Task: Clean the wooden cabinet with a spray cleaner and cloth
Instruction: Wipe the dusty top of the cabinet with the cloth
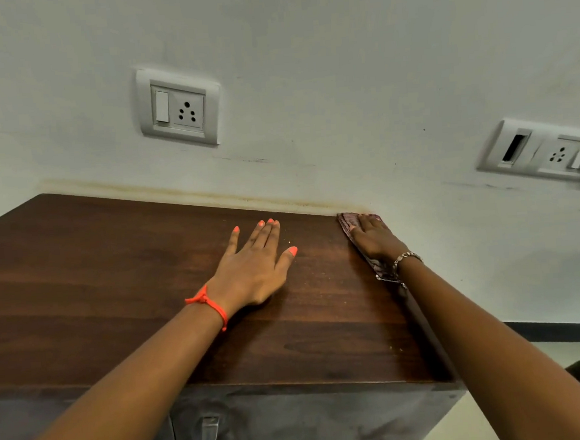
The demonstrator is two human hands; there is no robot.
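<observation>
**Left hand.** The left hand [254, 267] lies palm down on the top panel of the wooden cabinet [113, 266]. Its fingers are straight and slightly spread, the thumb is angled out toward the right hand, and it holds nothing. An orange thread [208, 302] is tied round its wrist.

**Right hand.** The right hand [374, 238] lies flat on the cloth [345, 222] with its fingers extended toward the wall [340, 79], pressing the cloth down. No curl of the fingers round the cloth is visible. A chain bracelet [406, 258] sits on its wrist.

**Cloth.** The cloth is a dark red patterned piece lying under the right hand at the far right corner of the cabinet top. It shows beyond the fingertips, on the side toward the left hand, and again beside the wrist. It runs along the cabinet's right edge, and its far end reaches the wall.

**Cabinet surface.** Small pale specks [288, 242] lie on the wood just beyond the left thumb, between the two hands. A yellowish stain line [177, 193] follows the wall joint beyond the left fingertips.

**Surroundings.**
- A switch-and-socket plate [179, 106] is fixed to the wall above and beyond the left hand.
- A second socket plate [544, 152] is mounted on the wall, outboard of the right hand.
- A metal door handle [209, 438] is on the cabinet front, below the left forearm.

No spray cleaner is in view.
</observation>
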